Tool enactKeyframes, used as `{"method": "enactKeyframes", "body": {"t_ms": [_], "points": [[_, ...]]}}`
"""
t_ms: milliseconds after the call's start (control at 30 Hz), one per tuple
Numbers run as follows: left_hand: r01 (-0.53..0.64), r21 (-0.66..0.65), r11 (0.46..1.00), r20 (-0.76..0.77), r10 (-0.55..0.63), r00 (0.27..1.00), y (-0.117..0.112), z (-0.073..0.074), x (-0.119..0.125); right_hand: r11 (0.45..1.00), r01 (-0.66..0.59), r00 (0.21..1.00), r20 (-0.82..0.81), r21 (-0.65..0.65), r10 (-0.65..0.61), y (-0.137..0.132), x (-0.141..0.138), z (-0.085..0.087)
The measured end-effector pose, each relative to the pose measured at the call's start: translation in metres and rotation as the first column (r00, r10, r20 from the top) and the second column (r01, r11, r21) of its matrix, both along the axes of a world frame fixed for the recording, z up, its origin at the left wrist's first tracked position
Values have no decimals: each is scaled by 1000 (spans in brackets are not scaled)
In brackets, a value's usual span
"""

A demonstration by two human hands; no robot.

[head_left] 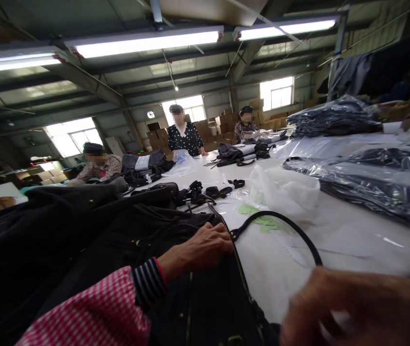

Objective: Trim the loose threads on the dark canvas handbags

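Note:
A black bag with brass-coloured zips lies on the white table in front of me. My left hand, below a striped cuff and a pink checked sleeve, has its fingers curled down on the bag's zipped top edge. From that edge a black handle arches over the table to the right. Its far end runs to my right hand, which is blurred, low at the right, with bent fingers around it. The fingertips of both hands are partly hidden.
More black bags are heaped at the left. Coiled black straps, green paper tags and a crumpled clear plastic bag lie beyond. Plastic-wrapped dark goods are at the right. Co-workers are around the far side.

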State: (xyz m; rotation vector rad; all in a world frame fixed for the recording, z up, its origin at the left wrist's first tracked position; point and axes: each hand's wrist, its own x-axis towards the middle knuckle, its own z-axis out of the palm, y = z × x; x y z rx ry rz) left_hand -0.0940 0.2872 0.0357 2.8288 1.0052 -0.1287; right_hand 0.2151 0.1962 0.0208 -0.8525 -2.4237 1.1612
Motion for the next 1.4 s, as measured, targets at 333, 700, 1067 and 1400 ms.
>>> {"method": "enactKeyframes", "body": {"t_ms": [333, 700, 1067, 1400], "points": [[82, 231, 970, -53, -72, 996, -63, -38, 15, 966, 254, 912, -321, -43, -254, 97, -94, -75], [107, 174, 979, -13, -107, 994, -62, -46, 10, 901, 248, 960, -217, 356, -179, 88, -95, -94], [226, 112, 968, -72, -219, 973, -61, -15, 3, 829, 124, 988, 9, 545, -153, 76, -90, -85], [0, 199, 980, -194, 40, 980, -89, 23, -62, 785, 40, 997, 27, 618, -73, 72, -87, -81]]}}
